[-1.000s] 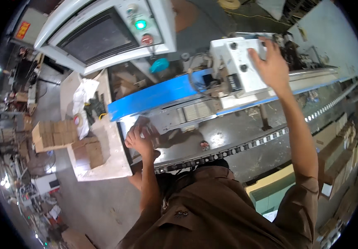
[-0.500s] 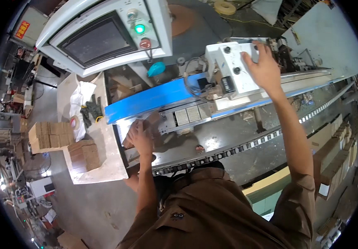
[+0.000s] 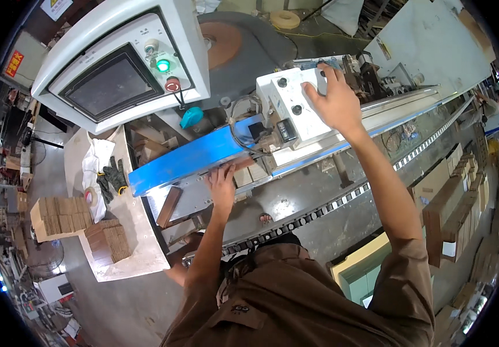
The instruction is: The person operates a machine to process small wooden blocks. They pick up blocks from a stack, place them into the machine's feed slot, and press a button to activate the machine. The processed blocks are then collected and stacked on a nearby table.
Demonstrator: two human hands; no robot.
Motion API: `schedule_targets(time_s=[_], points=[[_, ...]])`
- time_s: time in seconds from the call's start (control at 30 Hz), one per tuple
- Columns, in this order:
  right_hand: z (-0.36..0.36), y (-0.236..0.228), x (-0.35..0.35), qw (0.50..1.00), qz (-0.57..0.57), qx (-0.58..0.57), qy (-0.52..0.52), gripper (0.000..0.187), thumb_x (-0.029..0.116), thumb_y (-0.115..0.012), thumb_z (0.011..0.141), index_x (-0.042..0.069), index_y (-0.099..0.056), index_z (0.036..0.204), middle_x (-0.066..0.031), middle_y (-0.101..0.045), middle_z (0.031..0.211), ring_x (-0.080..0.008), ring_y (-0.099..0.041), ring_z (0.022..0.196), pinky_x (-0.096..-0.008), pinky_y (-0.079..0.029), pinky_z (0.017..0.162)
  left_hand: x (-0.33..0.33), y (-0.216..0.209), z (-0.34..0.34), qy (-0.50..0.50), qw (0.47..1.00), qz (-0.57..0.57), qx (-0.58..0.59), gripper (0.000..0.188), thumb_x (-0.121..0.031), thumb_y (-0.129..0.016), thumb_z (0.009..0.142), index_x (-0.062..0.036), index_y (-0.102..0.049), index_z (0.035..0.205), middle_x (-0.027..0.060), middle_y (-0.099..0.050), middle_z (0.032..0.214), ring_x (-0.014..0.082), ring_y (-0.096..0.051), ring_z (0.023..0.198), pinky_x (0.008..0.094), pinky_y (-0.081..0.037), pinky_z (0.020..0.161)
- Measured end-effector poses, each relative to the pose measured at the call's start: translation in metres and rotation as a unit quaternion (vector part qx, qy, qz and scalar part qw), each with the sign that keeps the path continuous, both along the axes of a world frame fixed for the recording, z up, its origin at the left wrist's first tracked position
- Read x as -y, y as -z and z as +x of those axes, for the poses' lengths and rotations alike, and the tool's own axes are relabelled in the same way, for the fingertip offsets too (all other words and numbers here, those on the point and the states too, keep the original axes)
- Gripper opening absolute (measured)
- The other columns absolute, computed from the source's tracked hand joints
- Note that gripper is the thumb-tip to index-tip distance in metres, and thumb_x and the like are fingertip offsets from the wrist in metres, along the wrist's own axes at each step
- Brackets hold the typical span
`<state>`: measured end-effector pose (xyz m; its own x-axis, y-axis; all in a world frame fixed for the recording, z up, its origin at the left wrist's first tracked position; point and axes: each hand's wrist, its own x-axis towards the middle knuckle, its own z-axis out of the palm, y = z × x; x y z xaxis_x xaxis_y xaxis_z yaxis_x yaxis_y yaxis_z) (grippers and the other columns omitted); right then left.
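Note:
My left hand (image 3: 221, 184) is at the machine bed, its fingers on a brown strip (image 3: 242, 163) lying along the blue guard (image 3: 194, 155). Part of that strip is hidden by the fingers. Closer to the table, a second brown strip (image 3: 170, 206) lies slanted on the bed, apart from my hand. My right hand (image 3: 339, 104) rests on a white control box (image 3: 288, 95), thumb and fingers spread, fingertips by a black knob at its far edge.
A control panel (image 3: 110, 81) with a green light and red button stands at the far left. Left of the bed, a table (image 3: 145, 248) holds brown stacks (image 3: 108, 240), gloves (image 3: 110, 179) and a tape roll (image 3: 91, 196). A roller rail (image 3: 295, 222) runs before me.
My left hand has moved right along the bed, with a brown strip now beside the guard. My right hand stays on the control box. The view has shifted.

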<state>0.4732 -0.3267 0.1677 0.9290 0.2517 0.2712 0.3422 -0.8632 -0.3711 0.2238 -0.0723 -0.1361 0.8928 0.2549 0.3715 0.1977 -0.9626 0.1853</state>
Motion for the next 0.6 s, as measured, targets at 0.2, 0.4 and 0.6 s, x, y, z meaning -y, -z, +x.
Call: schedule_targets(time_s=[0.2,0.4,0.6], points=[[-0.004,-0.006,-0.006,1.000,-0.004,-0.015,-0.001,0.070,0.056,-0.066,0.100,0.010,-0.054,0.152,-0.0204,-0.059,0.151,-0.0456,-0.067,0.126,-0.0519,-0.055,0.103,0.000,-0.014,0.001,-0.009,0.999,0.016,-0.035,0.049,-0.011,-0.061,0.095,-0.0250,-0.073,0.140,-0.0033,-0.068,0.134,0.0268,-0.059,0.126,0.0585,-0.041,0.112],[-0.003,0.001,0.002,1.000,-0.002,0.012,-0.015,0.075,0.059,-0.063,0.100,0.010,-0.052,0.154,-0.0224,-0.060,0.147,-0.0458,-0.069,0.121,-0.0538,-0.058,0.096,0.000,-0.008,0.006,0.035,0.999,-0.015,-0.021,0.060,-0.003,-0.062,0.089,-0.0241,-0.070,0.145,0.0021,-0.066,0.132,0.0300,-0.059,0.127,0.0598,-0.041,0.112],[-0.008,-0.004,-0.004,0.999,-0.007,0.029,-0.018,0.070,0.052,-0.067,0.099,0.007,-0.053,0.152,-0.0216,-0.063,0.139,-0.0452,-0.072,0.113,-0.0527,-0.061,0.089,0.015,-0.005,0.018,0.056,0.998,0.020,-0.001,0.056,-0.007,-0.065,0.087,-0.0234,-0.072,0.140,0.0021,-0.064,0.120,0.0279,-0.059,0.115,0.0539,-0.041,0.112]])
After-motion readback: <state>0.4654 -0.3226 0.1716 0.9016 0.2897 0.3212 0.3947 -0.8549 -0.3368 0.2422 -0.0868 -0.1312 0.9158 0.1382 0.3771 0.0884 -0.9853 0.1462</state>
